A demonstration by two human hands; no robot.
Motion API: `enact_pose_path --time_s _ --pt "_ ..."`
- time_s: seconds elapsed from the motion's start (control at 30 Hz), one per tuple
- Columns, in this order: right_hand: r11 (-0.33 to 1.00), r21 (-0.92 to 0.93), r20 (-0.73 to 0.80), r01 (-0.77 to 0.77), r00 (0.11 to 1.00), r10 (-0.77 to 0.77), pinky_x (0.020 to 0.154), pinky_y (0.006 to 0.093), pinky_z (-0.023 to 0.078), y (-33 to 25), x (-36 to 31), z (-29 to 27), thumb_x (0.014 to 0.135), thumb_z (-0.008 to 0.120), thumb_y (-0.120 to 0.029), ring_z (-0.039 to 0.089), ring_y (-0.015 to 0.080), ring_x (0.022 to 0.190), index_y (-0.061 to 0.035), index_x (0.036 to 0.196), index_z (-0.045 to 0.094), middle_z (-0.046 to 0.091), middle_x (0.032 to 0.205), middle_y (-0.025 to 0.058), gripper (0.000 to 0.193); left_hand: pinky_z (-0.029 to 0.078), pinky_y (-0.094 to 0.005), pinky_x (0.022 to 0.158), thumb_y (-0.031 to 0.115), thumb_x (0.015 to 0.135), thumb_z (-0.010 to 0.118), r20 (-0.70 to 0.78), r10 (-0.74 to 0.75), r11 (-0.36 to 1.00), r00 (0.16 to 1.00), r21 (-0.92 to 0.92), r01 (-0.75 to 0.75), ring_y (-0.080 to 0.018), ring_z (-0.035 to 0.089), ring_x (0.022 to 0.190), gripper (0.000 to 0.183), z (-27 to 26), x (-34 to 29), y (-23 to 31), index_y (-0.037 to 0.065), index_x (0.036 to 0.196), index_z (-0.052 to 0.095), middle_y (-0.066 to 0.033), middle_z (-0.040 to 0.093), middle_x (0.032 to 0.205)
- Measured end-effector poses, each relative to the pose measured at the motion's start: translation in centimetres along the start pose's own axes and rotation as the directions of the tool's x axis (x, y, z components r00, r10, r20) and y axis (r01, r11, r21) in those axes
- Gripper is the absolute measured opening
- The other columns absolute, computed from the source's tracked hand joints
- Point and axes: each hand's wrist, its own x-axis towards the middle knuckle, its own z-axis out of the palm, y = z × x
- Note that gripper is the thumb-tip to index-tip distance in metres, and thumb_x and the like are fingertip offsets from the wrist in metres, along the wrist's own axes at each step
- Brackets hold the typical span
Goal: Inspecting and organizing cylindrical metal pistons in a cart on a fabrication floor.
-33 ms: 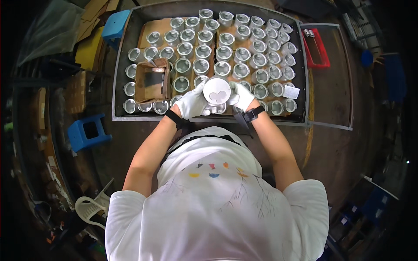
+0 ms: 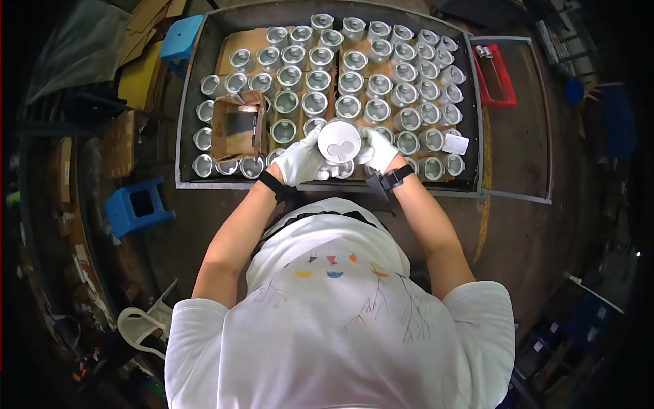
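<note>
A round, pale metal part [image 2: 340, 141] is held up over the near edge of a table, its flat face toward me with a greyer lobed patch low on it. My left hand [image 2: 302, 161], in a white glove, grips its left side, and some fingers reach underneath. On the opposite side my right hand [image 2: 378, 150], gloved too, has its fingers closed against the rim. The underside of the part is hidden. Around and beyond my hands stand rows of silver cylindrical metal cups [image 2: 348, 108], most with their open ends up.
An open cardboard box [image 2: 235, 146] sits among the cups on the left of the dark-rimmed table [image 2: 327, 187]. A white paper slip [image 2: 456, 144] lies at the right. Beside the table are a red crate [image 2: 496, 76], blue stools [image 2: 139, 206] and a pale plastic chair [image 2: 144, 328].
</note>
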Motion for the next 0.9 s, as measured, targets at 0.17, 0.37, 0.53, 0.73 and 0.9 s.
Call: enact_pose_path --time_s 0.17,0.37,0.53,0.73,0.9 --pt "0.993 0.113 -0.032 -0.023 0.999 0.026 0.051 0.0182 0.046 0.7 1.2 -0.9 0.101 0.047 -0.009 0.057 0.0049 0.063 -0.0044 0.105 0.065 0.061 0.081 -0.0037 0.019 0.052 -0.0298 0.063 0.066 0.100 0.029 -0.057 -0.006 1.000 0.998 -0.017 0.005 -0.0224 0.063 0.086 0.070 0.3 0.2 0.2 0.017 0.151 0.033 -0.0156 0.062 0.123" --pt "0.999 0.014 0.031 -0.044 0.999 0.043 0.049 0.0173 0.045 -0.5 -0.1 -0.3 0.100 0.047 -0.009 0.056 0.0034 0.061 -0.0047 0.106 0.064 0.061 0.079 -0.0038 0.019 0.054 -0.0302 0.065 0.065 0.100 0.031 -0.078 0.030 0.997 0.996 0.077 -0.024 -0.0216 0.063 0.088 0.069 0.6 0.4 0.0 0.017 0.149 0.036 -0.0119 0.061 0.126" --pt "0.998 -0.010 0.073 -0.062 0.995 0.062 0.049 0.0172 0.044 -1.3 0.2 -0.6 0.098 0.050 -0.010 0.058 0.0030 0.063 -0.0050 0.108 0.064 0.063 0.085 -0.0025 0.018 0.055 -0.0328 0.067 0.063 0.101 0.032 -0.005 0.020 0.993 1.000 -0.120 -0.020 -0.0229 0.064 0.091 0.066 0.3 0.8 0.2 0.017 0.148 0.037 -0.0118 0.060 0.128" --pt "0.926 -0.293 0.168 0.239 0.966 -0.196 0.066 0.0209 0.050 -1.7 0.0 0.6 0.086 0.055 -0.005 0.063 0.0059 0.080 -0.0037 0.119 0.063 0.067 0.101 -0.0005 0.034 0.054 -0.0485 0.091 0.053 0.105 0.033 -0.039 0.096 0.903 0.995 -0.417 -0.103 -0.0305 0.056 0.121 0.060 2.6 1.3 1.2 0.011 0.148 0.037 -0.0135 0.052 0.140" --pt "0.828 -0.438 0.105 0.350 0.935 -0.339 0.076 0.0251 0.050 -1.1 0.3 1.5 0.080 0.055 0.002 0.062 0.0095 0.089 -0.0002 0.127 0.059 0.067 0.106 0.0003 0.048 0.042 -0.0516 0.107 0.039 0.104 0.046 -0.240 0.230 0.871 0.943 -0.381 -0.310 -0.0313 0.050 0.131 0.052 0.7 2.6 0.5 0.008 0.146 0.039 -0.0138 0.048 0.144"
